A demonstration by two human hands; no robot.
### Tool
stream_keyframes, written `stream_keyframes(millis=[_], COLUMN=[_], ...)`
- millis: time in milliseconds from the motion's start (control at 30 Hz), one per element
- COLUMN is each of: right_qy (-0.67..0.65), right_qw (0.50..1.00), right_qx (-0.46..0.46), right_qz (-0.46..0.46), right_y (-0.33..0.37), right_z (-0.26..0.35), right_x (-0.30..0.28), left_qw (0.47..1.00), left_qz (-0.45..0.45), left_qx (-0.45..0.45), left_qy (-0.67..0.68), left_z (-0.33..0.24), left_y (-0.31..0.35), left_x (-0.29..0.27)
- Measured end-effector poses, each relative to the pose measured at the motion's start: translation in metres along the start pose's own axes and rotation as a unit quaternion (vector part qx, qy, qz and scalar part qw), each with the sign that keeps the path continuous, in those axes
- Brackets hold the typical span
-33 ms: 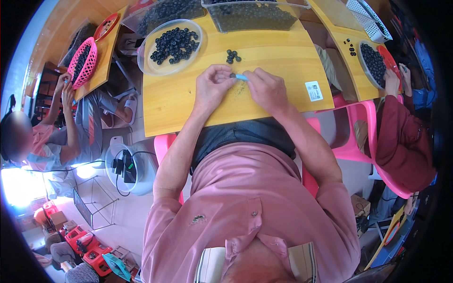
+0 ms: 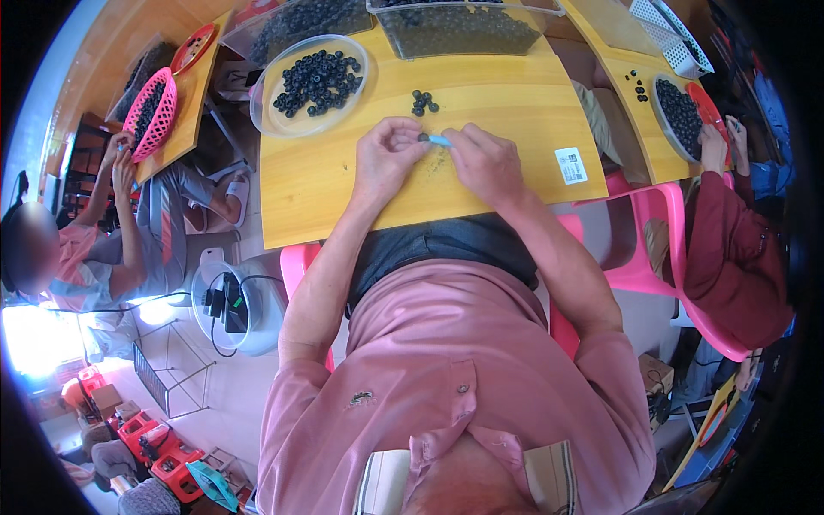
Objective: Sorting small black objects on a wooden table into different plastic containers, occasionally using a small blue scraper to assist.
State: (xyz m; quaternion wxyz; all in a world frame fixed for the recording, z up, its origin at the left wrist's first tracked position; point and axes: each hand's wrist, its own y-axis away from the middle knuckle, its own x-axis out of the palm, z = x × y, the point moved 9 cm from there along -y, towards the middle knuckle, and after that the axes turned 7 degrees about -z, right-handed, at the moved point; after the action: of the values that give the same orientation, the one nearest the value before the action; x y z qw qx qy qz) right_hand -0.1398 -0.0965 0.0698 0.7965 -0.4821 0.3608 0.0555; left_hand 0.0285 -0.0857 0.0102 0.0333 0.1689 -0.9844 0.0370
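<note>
Head view: I lose part of the blue tool (image 2: 439,141) inside the right hand (image 2: 487,163); the clear bin (image 2: 459,39) is cut off above.
Dark piece (image 2: 423,137): small, round, almost black, held over the counter (image 2: 326,189) in the left hand (image 2: 386,159) at the tool's end (touching? I can't tell).
Fingers: left pinch the piece, right clasp the tool.

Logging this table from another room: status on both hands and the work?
Left hand pinching small dark piece. Right hand gripping light-blue tool, its end at the piece. Dark bead-like cluster on yellow table just beyond, apart from both hands.
</note>
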Motion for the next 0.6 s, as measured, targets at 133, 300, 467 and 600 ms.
stream_keyframes(millis=[133,300,467,600], right_qy=[0.001,0.035,0.031,0.012], right_qw=[1.0,0.998,0.995,0.995], right_qx=[0.003,0.047,0.088,0.095], right_qz=[0.003,0.036,0.033,0.038], right_y=[-0.001,0.001,0.001,0.003], right_z=[0.001,-0.013,-0.027,-0.027], right_x=[0.001,0.007,0.003,0.0], left_qw=[1.0,0.999,0.998,1.0], left_qz=[0.0,0.013,0.013,-0.018], left_qx=[0.003,-0.002,-0.003,0.004], left_qy=[0.016,0.046,0.057,0.024], left_z=[0.001,0.002,-0.001,-0.01], left_y=[-0.001,-0.003,0.001,0.0], left_x=[-0.002,-0.003,-0.005,-0.009])
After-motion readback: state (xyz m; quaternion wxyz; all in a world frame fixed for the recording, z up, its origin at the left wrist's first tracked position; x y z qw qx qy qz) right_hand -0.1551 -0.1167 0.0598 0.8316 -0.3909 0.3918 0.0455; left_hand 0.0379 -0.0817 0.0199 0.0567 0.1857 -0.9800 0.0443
